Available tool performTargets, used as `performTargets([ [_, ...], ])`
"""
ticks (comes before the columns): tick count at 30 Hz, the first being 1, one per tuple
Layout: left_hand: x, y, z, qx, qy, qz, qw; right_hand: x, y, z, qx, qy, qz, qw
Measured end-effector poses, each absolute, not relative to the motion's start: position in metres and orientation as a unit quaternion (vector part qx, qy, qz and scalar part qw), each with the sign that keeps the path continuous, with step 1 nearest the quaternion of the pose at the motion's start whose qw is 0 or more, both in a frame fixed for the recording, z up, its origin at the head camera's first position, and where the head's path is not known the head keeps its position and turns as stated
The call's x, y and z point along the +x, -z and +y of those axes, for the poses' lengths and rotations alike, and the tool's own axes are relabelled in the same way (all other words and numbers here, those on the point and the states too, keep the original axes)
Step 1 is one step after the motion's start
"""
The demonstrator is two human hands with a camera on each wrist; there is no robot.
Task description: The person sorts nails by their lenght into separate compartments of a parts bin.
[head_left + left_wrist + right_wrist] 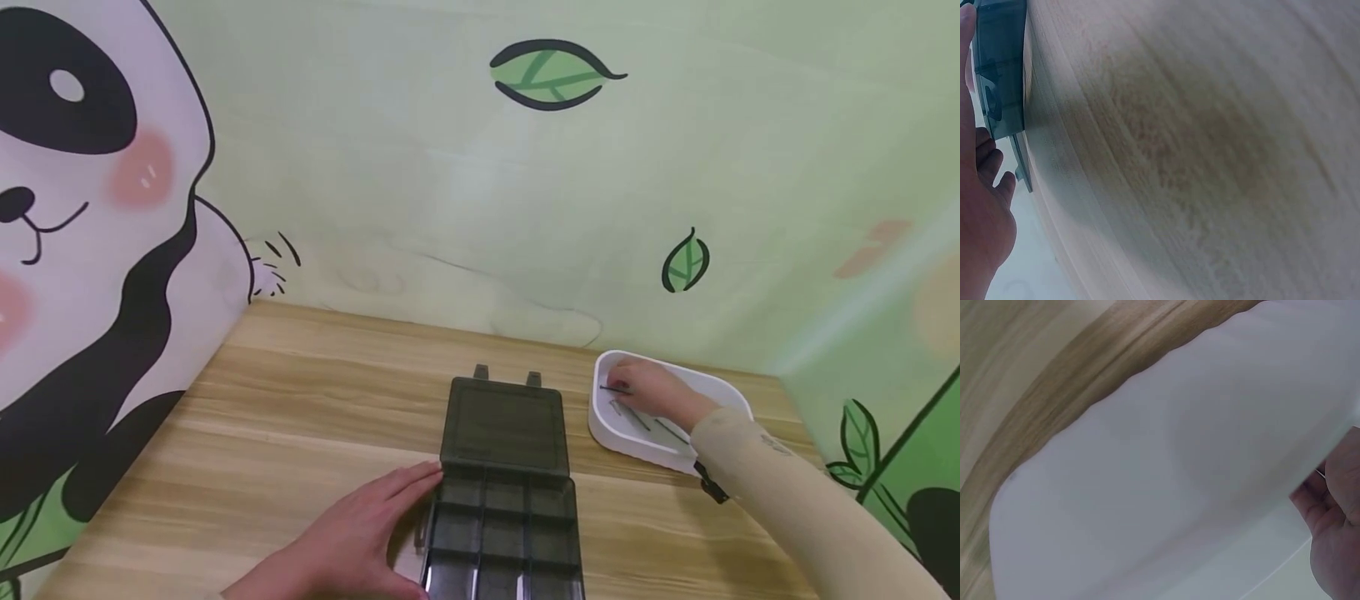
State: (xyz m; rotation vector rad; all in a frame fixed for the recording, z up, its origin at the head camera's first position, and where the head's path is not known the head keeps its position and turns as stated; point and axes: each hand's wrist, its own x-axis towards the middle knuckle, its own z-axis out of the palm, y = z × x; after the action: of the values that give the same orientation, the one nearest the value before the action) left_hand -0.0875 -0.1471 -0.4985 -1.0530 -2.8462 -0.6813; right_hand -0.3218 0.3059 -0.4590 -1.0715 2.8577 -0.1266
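A dark translucent compartment box [480, 521] lies on the table with its lid [504, 425] folded back flat, away from me. My left hand [345, 525] rests along the box's left side, forefinger at the hinge corner and thumb lower down. In the left wrist view the box's outer wall [1000, 69] shows beside that hand. Over at the right, my right hand [651, 390] reaches into a white tray [622, 446] and pinches a thin dark stick [613, 388] at its fingertips. Other thin dark sticks [671, 431] lie on the tray floor. In the right wrist view the tray wall hides most fingers.
The wooden table [322, 383] runs back to a wall covering [420, 167] printed with a panda and leaves. The tray stands near the table's back right corner, to the right of the lid. Two latch tabs [534, 379] stick out from the lid's far edge.
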Motion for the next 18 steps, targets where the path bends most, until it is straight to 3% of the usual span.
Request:
performTargets([
  [8,-0.087,0.5014,-0.1489,-0.349,0.213,-0.912,0.045,-0.3244,0.4602,0.2997,-0.35,0.027,0.935,0.05],
  [18,-0.0879,0.5004,-0.1491,-0.347,0.22,-0.911,0.032,-0.331,0.4638,0.2952,-0.374,0.008,0.926,0.046],
])
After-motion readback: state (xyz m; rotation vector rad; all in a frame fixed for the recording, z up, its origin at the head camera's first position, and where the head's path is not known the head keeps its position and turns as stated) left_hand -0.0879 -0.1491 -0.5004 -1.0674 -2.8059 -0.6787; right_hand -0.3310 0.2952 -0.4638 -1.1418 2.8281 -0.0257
